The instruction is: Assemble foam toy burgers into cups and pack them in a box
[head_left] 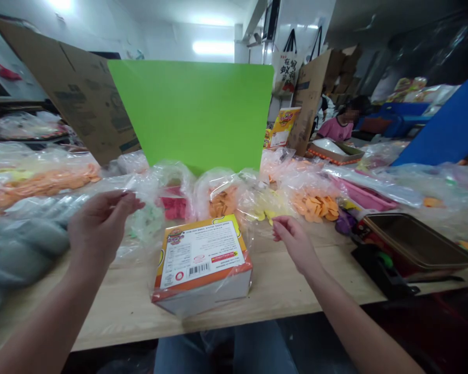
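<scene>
An orange, white and yellow cardboard box [203, 254] lies in front of me on the table, its printed label and barcode facing up. Clear plastic film shows around its sides. To its left, my left hand [103, 223] is raised with thumb and fingers pinched together, over a clear bag of pale green pieces [144, 221]. On the right, my right hand [296, 241] has its fingers curled together beside a clear bag of yellow pieces [271, 205]. What either pinch holds, if anything, I cannot make out. Neither hand touches the box's printed face.
Bags of pink pieces [174, 203] and orange pieces [222, 202] stand behind the box, before an upright green board [195, 114]. A black tape dispenser [386, 267] and a tin [417, 244] sit at right. Grey wrapped bundles [27, 249] lie left. A person [337, 127] sits beyond.
</scene>
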{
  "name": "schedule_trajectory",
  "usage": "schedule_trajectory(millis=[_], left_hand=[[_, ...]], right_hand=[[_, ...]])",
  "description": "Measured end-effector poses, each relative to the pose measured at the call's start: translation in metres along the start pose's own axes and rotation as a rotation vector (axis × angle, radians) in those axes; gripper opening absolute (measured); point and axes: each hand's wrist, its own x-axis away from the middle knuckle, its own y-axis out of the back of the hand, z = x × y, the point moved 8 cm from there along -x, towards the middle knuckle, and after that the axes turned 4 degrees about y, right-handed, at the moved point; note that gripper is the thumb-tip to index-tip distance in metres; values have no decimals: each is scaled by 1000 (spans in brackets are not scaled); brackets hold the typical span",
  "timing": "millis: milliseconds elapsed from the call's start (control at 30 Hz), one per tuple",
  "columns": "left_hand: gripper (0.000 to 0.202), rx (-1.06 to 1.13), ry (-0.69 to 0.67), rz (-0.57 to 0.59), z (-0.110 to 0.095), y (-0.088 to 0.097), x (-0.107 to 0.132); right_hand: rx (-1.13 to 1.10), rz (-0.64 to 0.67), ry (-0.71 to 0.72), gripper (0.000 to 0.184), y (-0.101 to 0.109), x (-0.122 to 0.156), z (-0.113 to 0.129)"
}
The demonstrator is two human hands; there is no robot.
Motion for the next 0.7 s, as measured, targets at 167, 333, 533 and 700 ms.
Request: schedule_trajectory(millis=[167,333,533,700], left_hand=[[21,315,70,4,-4,4,-8],[28,497,228,132,3,4,-12],[45,590,341,132,20,15,-18],[41,650,301,113,25,21,-23]], right_hand=[[-154,125,-71,57,-26,-43,13],[-280,100,0,29,-33,-70,29],[-194,62,70,26,-26,-72,41],[-12,56,115,26,-20,-70,50]])
